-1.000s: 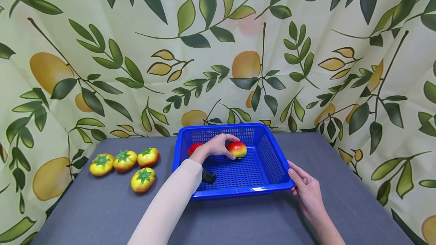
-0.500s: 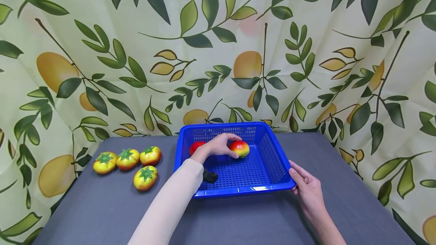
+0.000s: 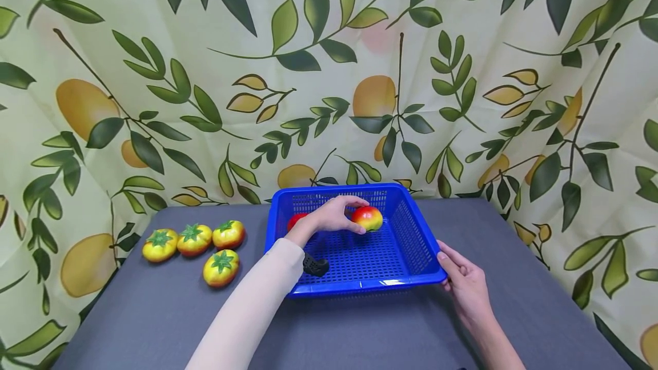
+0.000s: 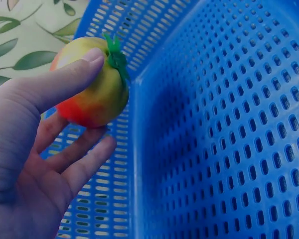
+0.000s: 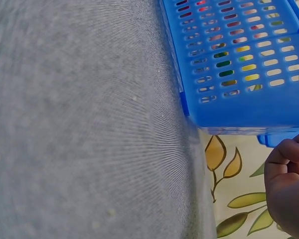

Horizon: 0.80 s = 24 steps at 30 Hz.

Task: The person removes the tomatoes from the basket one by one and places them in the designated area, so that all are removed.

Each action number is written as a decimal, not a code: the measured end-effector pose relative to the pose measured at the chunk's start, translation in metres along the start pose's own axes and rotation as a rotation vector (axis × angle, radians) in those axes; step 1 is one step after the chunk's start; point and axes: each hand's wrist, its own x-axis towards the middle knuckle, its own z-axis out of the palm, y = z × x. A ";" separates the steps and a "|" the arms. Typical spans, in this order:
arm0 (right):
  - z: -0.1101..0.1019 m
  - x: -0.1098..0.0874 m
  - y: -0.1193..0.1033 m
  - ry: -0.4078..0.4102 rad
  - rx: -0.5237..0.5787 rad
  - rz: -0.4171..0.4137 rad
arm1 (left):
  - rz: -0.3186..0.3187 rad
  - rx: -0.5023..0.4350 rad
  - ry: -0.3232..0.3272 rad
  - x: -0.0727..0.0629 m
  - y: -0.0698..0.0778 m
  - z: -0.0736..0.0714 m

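My left hand [image 3: 335, 214] reaches into the blue plastic basket [image 3: 354, 286] and holds a red-and-yellow persimmon [image 3: 368, 218]. In the left wrist view, the thumb lies over the persimmon [image 4: 97, 94] beside its green leafy top, with the other fingers underneath; a dark shadow falls on the basket floor. Partly hidden behind the left wrist, another red fruit [image 3: 297, 220] sits at the basket's left. My right hand [image 3: 465, 281] grips the basket's right rim near the front corner, thumb on top. Only part of that hand [image 5: 289, 189] shows in the right wrist view.
Several yellow-and-red persimmons [image 3: 221, 268] with green tops stand on the grey tabletop [image 3: 169, 313], left of the basket. A leaf-patterned cloth [image 3: 329, 84] hangs behind and along the sides. A black band [image 3: 315, 266] is on the left wrist.
My left hand has shifted slightly right and up in the head view, carrying the persimmon with it. The right hand stays on the basket rim.
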 end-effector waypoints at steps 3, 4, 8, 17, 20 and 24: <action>0.000 0.001 0.001 -0.008 0.009 -0.011 | 0.004 0.005 0.001 -0.003 0.000 -0.004; 0.000 0.001 0.001 -0.008 0.010 -0.012 | 0.006 0.009 -0.001 -0.004 0.000 -0.005; 0.000 0.002 0.002 -0.004 0.007 -0.004 | 0.019 0.016 -0.010 -0.010 0.002 -0.011; 0.000 0.000 0.000 0.000 -0.018 0.019 | 0.007 0.001 0.014 -0.028 0.017 -0.026; 0.001 -0.001 -0.001 0.002 -0.024 0.018 | -0.003 0.001 0.037 -0.035 0.022 -0.030; 0.001 -0.001 0.000 0.000 -0.023 0.018 | -0.012 -0.006 0.061 -0.042 0.026 -0.033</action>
